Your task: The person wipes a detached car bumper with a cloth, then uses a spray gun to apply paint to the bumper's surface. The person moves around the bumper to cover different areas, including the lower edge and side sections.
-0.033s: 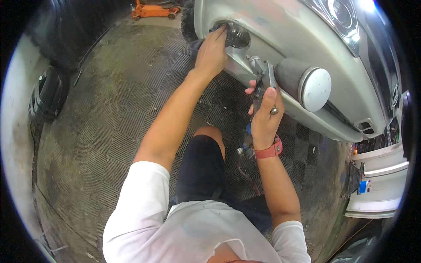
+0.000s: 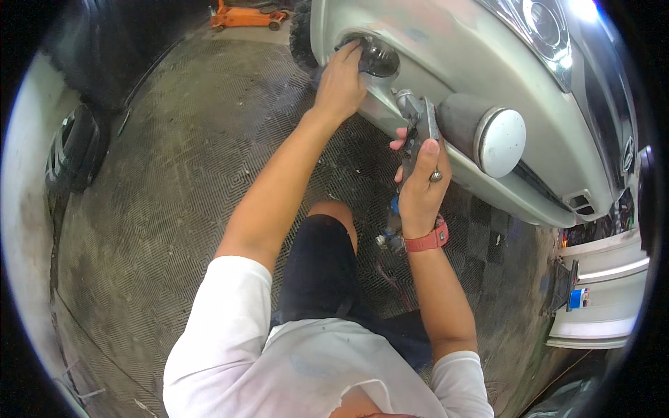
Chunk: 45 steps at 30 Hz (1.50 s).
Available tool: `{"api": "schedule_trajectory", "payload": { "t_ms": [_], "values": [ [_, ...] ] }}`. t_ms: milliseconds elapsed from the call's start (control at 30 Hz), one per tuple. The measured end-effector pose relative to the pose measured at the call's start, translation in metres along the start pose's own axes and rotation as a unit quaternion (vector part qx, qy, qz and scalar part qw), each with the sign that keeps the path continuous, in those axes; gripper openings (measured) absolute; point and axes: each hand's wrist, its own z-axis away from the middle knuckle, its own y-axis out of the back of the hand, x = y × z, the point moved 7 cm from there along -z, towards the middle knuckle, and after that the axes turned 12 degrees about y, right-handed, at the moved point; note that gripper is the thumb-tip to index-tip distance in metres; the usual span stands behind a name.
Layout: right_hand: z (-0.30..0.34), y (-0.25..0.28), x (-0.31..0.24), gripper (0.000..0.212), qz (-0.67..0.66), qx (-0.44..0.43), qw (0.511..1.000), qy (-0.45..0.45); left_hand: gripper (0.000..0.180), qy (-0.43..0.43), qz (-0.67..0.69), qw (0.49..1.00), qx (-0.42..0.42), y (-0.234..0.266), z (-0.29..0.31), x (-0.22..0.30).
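Left hand (image 2: pixel 340 87) at the lamp recess (image 2: pixel 380 61) of a pale bumper (image 2: pixel 481 80), cannot tell whether its fingers grasp anything, right hand (image 2: pixel 421 181) clenched around a spray gun (image 2: pixel 426 120), near the bumper's lower edge

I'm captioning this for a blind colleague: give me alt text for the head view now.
A person's right hand holds a spray gun with a white-topped cup beside a pale car bumper, while the left hand is at the lamp set in it. An orange floor jack stands on the textured floor at the top.
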Motion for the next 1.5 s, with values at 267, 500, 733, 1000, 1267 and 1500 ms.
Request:
{"api": "schedule_trajectory", "payload": {
  "t_ms": [267, 500, 733, 1000, 1267, 1500],
  "values": [
    [-0.016, 0.002, 0.020, 0.055, 0.030, -0.001, 1.000, 0.007, 0.038, 0.070, 0.018, 0.985, -0.155, -0.016, 0.022, 0.026],
    [-0.031, -0.005, 0.022, 0.052, 0.031, 0.013, 0.999, 0.014, 0.046, 0.506, 0.433, 0.746, -0.023, -0.001, 0.120, -0.017],
    [-0.022, 0.002, 0.020, 0.056, 0.025, 0.007, 1.000, -0.004, 0.090, 0.263, -0.027, 0.931, -0.253, -0.030, 0.027, 0.019],
    [-0.022, 0.012, 0.017, 0.056, 0.033, 0.016, 0.999, 0.005, 0.101, 0.250, -0.099, 0.916, -0.296, -0.041, 0.014, 0.027],
    [-0.025, 0.005, 0.014, 0.056, 0.017, 0.017, 1.000, 0.005, 0.067, 0.344, 0.154, 0.910, -0.171, -0.020, 0.033, -0.015],
    [-0.026, -0.012, 0.017, 0.059, -0.012, -0.030, 0.999, -0.029, 0.034, 0.607, 0.660, 0.443, 0.014, -0.040, 0.180, -0.082]
  ]
}}
